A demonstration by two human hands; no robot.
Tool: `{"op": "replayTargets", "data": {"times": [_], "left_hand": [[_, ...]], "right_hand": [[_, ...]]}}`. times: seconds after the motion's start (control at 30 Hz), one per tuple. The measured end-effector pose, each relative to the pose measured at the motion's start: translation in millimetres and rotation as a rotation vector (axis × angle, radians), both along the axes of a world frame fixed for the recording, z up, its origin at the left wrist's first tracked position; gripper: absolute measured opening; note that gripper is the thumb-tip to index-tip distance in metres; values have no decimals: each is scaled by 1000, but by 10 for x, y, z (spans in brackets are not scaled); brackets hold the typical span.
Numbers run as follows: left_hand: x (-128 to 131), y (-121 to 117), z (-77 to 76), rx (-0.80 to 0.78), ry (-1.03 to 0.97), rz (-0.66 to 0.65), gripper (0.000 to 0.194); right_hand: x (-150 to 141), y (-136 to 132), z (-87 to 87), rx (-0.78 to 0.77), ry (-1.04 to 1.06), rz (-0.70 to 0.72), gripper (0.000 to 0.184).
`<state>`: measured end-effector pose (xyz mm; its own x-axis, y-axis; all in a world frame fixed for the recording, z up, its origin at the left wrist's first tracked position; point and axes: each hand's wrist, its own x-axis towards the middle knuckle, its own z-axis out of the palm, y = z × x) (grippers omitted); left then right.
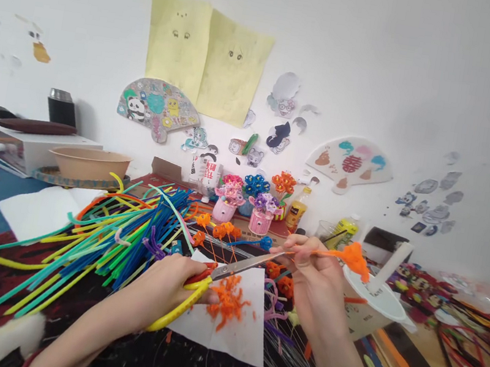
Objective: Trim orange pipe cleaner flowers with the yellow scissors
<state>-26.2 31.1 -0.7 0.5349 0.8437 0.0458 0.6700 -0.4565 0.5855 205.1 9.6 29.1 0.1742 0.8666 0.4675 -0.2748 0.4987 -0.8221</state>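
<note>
L hand (169,277) has 1 pr. of scissors (236,267), fingers wrapped round the yellow & red handles; blades point up-right, tips by the R fingertips. Can't tell if they touch the stem. R hand (312,275) pinches the stem of 1 orange flower (356,262) btwn thumb & fingers; bloom sticks out to the right, above the table.

Below, btwn the hands: 1 white sheet (243,339) w/ 1 pile of orange fluff (229,300), bits uncountable. Left of it, 1 big bundle of pipe cleaners (124,257), too many to count. Behind: 4 potted bouquets (260,222), 2 yellowish drink bottles (297,209), 1 blue flower (266,243) lying flat, plus several loose orange blooms (221,231), exact no. unclear. Far left: 1 tan bowl (90,163), 1 blk flask (62,110). On wall: 2 fans (159,108), 2 yellow sheets (177,52).
</note>
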Motion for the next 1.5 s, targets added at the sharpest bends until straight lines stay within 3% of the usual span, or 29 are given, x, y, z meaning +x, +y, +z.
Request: {"op": "replayTargets", "data": {"times": [0.23, 0.73, 1.1, 1.5], "left_hand": [[-4, -70, 76, -9, -86, 9, 26], [19, -37, 57, 63, -6, -31, 31], [-19, 37, -81, 77, -58, -41, 34], [-8, 18, -40, 53, -41, -48, 39]], "right_hand": [[33, 24, -14, 6, 1, -48, 26], [7, 17, -23, 19, -43, -21, 26], [-6, 22, -37, 37, -26, -27, 27], [-23, 5, -20, 25, -17, -40, 29]]}}
